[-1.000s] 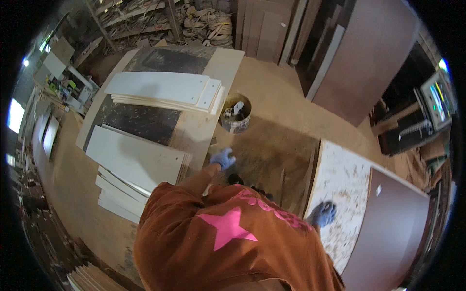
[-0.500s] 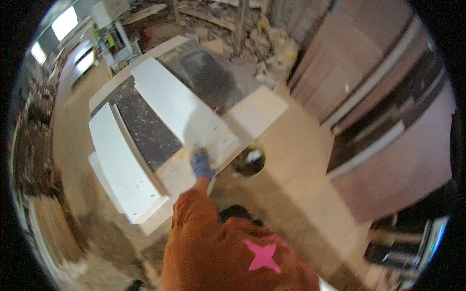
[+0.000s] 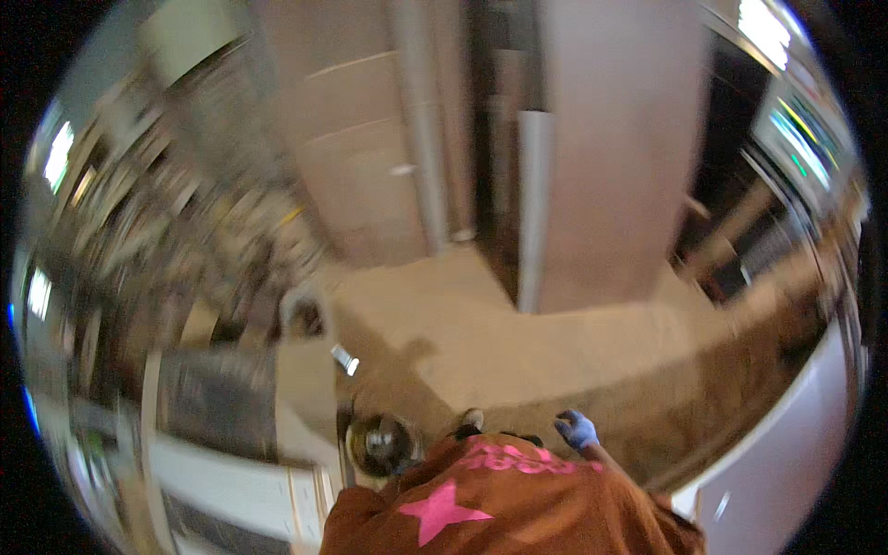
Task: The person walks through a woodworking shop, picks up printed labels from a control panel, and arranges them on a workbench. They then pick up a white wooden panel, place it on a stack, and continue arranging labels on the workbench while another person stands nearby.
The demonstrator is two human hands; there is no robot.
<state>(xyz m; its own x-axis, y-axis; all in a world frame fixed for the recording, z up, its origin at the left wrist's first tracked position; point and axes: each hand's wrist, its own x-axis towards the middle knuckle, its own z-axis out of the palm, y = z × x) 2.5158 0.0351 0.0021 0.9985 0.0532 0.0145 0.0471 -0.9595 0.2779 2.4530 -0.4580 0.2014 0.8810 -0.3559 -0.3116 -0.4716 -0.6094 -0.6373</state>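
My right hand (image 3: 577,430), in a blue-grey glove, hangs beside my body above the brown floor. Its fingers look loosely bent and apart, and nothing shows in them. My left hand is out of sight, its sleeve running down at the lower left. Nearest that side is a round, dark bucket-like container (image 3: 381,446) with something shiny inside. White boards (image 3: 231,481) lie on the dark-topped worktable (image 3: 217,388) at the lower left.
Large pinkish-brown panels (image 3: 620,166) stand upright ahead, with a pale narrow strip (image 3: 534,203) at one edge. Blurred scrap wood (image 3: 222,231) is heaped at the left. A pale sheet (image 3: 777,453) slants along the lower right. A small white item (image 3: 345,360) lies near the table.
My view has swung to the right, from the worktable to the upright panels. My left hand, earlier on a white board, has left the view; my right hand has come into it.
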